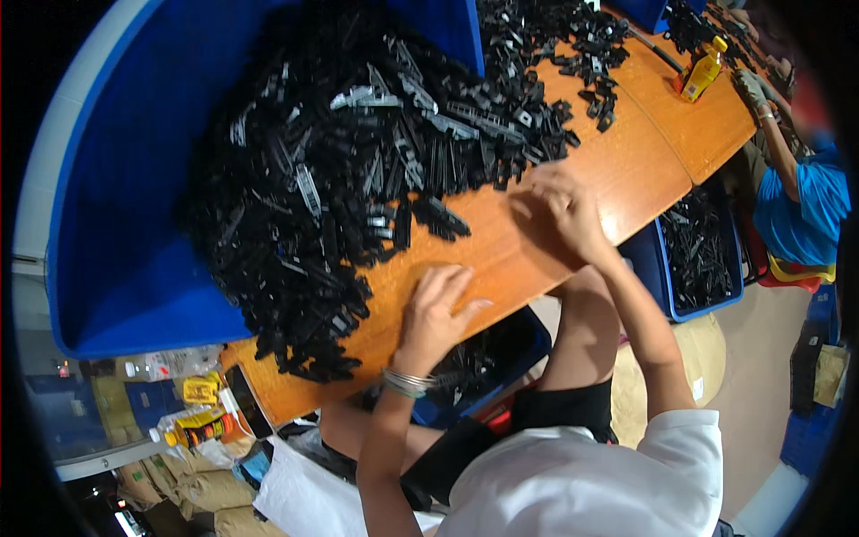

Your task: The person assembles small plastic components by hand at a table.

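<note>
A large heap of small black plastic parts (349, 170) spills from a tipped blue bin onto the wooden table (626, 192). My left hand (436, 311) is at the table's near side, just in front of the heap. Its thumb stands apart from the fingers, and I see nothing in it. Farther right, my right hand (565, 208) is over the bare wood near the heap's right edge. Motion blurs its fingers, which look bent, so whether they hold anything is unclear.
The blue bin (134, 259) lies at the left. Below the table edge are another blue bin (528, 358) and, farther right, a bin of black parts (702, 242). A yellow bottle (703, 72) stands at the far right, near a gloved co-worker in a blue shirt (805, 206).
</note>
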`<state>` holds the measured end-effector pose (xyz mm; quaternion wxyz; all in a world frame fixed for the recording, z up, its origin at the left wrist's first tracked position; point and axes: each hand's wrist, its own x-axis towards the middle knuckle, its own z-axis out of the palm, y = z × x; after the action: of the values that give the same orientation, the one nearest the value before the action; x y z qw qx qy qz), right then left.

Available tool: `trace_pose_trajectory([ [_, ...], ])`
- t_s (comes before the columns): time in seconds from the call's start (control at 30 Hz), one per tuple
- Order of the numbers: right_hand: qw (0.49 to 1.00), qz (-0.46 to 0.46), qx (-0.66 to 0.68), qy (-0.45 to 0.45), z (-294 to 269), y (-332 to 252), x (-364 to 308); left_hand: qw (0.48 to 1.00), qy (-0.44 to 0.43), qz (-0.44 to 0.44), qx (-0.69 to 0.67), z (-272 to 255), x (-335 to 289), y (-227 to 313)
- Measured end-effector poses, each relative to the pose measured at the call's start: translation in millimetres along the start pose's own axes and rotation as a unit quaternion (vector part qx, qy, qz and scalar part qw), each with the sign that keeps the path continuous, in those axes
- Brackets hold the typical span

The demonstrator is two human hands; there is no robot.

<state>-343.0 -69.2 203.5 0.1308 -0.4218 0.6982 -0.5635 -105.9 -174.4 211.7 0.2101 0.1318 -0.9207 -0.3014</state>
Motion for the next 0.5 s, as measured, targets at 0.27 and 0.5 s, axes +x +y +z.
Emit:
trace_pose_trajectory([
  [0.27, 0.987, -0.092, -0.107, -0.076, -44, 96, 189, 0.976, -0.035, 0.196, 0.090, 75, 47, 17],
  [0.5, 0.985, -0.042, -0.160, -0.051, -18, 106, 181, 0.980, -0.030, 0.179, 0.087, 83, 61, 11],
])
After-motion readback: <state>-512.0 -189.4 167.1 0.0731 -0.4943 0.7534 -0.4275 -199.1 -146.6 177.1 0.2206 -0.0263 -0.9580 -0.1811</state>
